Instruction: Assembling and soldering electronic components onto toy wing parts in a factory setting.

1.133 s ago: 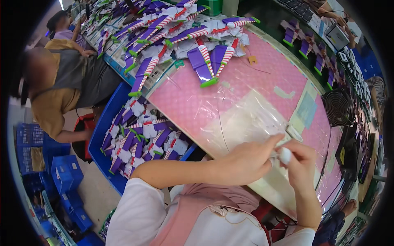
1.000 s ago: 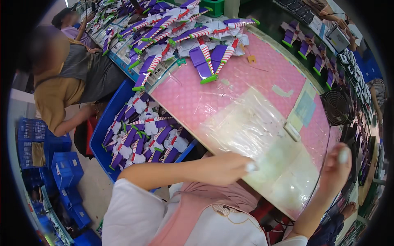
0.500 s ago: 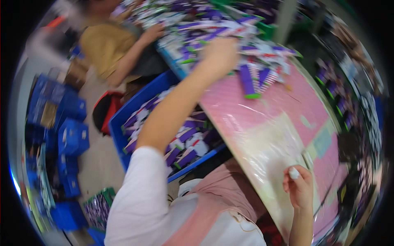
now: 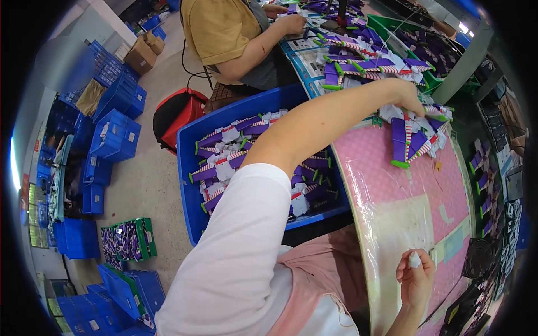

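My left arm reaches across to the far right. My left hand (image 4: 408,96) is bent down over white-and-purple toy wing pieces (image 4: 416,137) with green tips and red-striped edges. Its fingertips are partly hidden among them, so its grip is unclear. My right hand (image 4: 416,275) is held above the near part of the pink table (image 4: 386,168), its fingers loosely curled. A white covering (image 4: 414,259) sits on its thumb tip. I see nothing else in that hand. More wing pieces (image 4: 364,59) are heaped beyond my left forearm.
A blue bin (image 4: 193,224) of wing pieces stands left of the table, partly behind my arm. Beyond it a co-worker in a mustard shirt (image 4: 221,33) handles pieces. A green crate (image 4: 386,28) and a grey post (image 4: 468,53) stand at the far right. Blue crates (image 4: 115,134) line the left.
My left hand has moved right across the heap to its right-hand pieces. The whole view has shifted, showing more of the left floor. My right hand keeps its curled pose.
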Motion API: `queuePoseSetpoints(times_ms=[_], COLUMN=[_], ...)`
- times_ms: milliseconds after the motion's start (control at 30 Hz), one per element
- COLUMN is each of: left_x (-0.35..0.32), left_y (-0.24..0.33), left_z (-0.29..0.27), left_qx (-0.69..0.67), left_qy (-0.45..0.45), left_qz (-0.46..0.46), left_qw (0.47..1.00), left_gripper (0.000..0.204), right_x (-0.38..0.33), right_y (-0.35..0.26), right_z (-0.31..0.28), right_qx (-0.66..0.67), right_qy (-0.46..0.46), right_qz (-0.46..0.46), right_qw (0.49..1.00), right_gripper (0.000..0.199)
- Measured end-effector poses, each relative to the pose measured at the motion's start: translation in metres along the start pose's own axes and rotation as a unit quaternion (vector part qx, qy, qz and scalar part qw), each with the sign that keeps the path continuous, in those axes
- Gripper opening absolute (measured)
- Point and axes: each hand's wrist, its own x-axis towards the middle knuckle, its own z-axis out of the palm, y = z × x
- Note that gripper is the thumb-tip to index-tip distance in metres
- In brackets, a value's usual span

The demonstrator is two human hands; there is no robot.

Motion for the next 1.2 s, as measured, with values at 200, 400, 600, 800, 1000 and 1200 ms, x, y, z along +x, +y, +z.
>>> queuePoseSetpoints(times_ms=[200,400,600,800,1000,1200], left_x=[-0.023,-0.176,-0.205,-0.17,-0.196,-0.161], left_y=[0.036,0.108,0.073,0.084,0.106,0.125], left_z=[0.026,0.115,0.109,0.148,0.138,0.151], left_qx=[-0.413,-0.203,-0.238,-0.179,-0.226,0.088], left_qy=[0.016,-0.101,-0.193,-0.137,-0.102,0.058], left_qz=[0.088,0.383,0.136,0.126,0.118,0.381], left_qw=[0.906,0.895,0.942,0.966,0.962,0.919], left_gripper=[0.03,0.024,0.02,0.017,0.021,0.013], right_x=[0.012,0.025,-0.108,-0.089,-0.006,-0.046], right_y=[-0.004,-0.023,-0.001,-0.001,-0.026,0.048], right_z=[0.0,-0.01,-0.081,-0.106,-0.053,-0.027], right_qx=[0.068,0.27,0.071,-0.421,-0.342,-0.254], right_qy=[0.005,0.132,-0.028,0.461,0.002,0.329], right_qz=[-0.095,-0.097,0.137,-0.146,-0.018,-0.382], right_qw=[0.993,0.949,0.988,0.767,0.94,0.826], right_gripper=[0.03,0.043,0.039,0.026,0.015,0.021])
